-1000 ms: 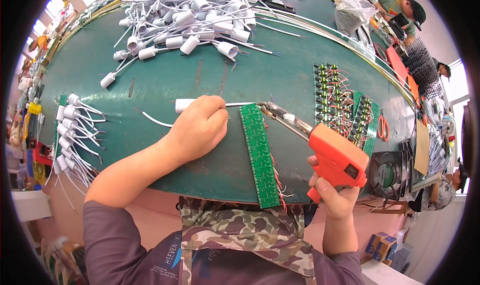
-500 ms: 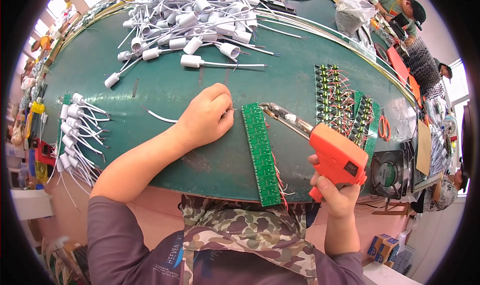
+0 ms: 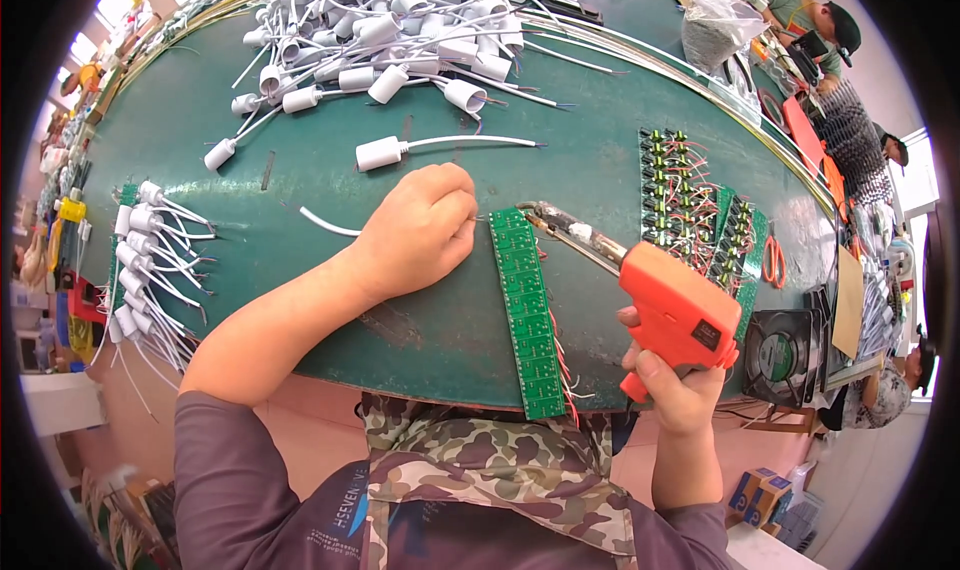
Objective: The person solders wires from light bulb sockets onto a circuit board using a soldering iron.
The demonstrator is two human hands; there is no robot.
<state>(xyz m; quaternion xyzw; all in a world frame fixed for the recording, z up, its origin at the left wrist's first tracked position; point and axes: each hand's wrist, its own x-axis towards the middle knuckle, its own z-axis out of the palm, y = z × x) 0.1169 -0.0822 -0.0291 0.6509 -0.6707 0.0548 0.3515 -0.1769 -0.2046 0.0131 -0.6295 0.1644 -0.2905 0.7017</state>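
My left hand (image 3: pixel 425 225) is closed around a white cable (image 3: pixel 328 221), whose other end sticks out to the left past my wrist. A thin end shows at its fingertips, close to the top of a green circuit board panel (image 3: pixel 525 315). The panel lies lengthwise toward me, with red and white wires along its right edge. My right hand (image 3: pixel 678 380) is wrapped around the handle of a red soldering gun (image 3: pixel 680 305). The gun's tip is at the panel's far end. Beyond my left hand lies a white lamp socket (image 3: pixel 380 153) with its cable pointing right.
A heap of white lamp sockets (image 3: pixel 375 30) covers the far side of the green table (image 3: pixel 240 290). More sockets (image 3: pixel 140 250) hang on a board at left. At right are populated circuit boards (image 3: pixel 675 185), red-handled scissors (image 3: pixel 773 260) and a black fan (image 3: pixel 778 358). People work at far right.
The single lamp socket beyond my left hand has shifted nearer to me. My left hand has moved slightly right; the soldering gun's tip stays at the panel's far end.
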